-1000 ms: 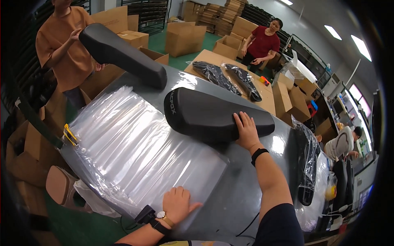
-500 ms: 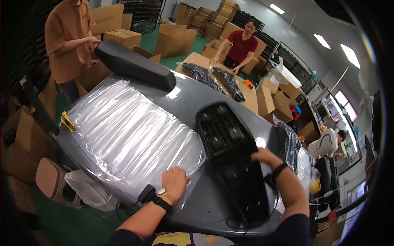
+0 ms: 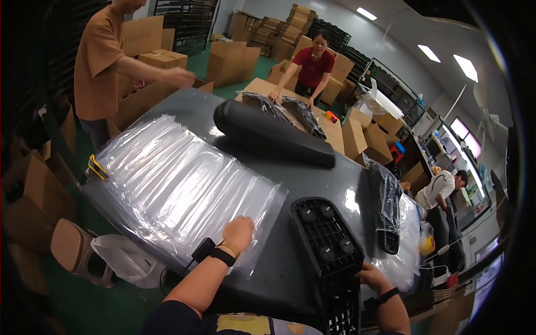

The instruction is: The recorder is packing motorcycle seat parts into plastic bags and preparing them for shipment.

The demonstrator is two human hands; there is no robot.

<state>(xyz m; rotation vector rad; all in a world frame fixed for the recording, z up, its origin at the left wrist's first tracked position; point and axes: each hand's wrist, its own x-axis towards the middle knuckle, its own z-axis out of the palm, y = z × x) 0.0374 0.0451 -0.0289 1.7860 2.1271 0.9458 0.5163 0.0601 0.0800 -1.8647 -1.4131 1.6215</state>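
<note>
My left hand [image 3: 238,233] is closed at the near edge of a stack of clear plastic bags [image 3: 167,173] spread across the grey table [image 3: 268,273]; its fingers appear to pinch the top bag. With my right hand [image 3: 375,277] I grip the right edge of a long black vehicle seat [image 3: 328,245], turned underside up, so its ribbed plastic base and round feet show. The seat's near end runs down toward my body. Another black seat [image 3: 268,134], smooth side up, lies across the table's far part.
At the right edge are a bagged seat [image 3: 388,212] and white plastic wrap [image 3: 405,245]. A yellow cutter [image 3: 97,167] lies at the left corner. One co-worker reaches over the table's far left; another handles bagged seats [image 3: 304,114] on a cardboard-topped table. A stool [image 3: 71,245] stands left.
The second seat has moved right across the table, and the left co-worker's hand has let go of it. My seat has come nearer to me. My left hand's fingers have curled in.
</note>
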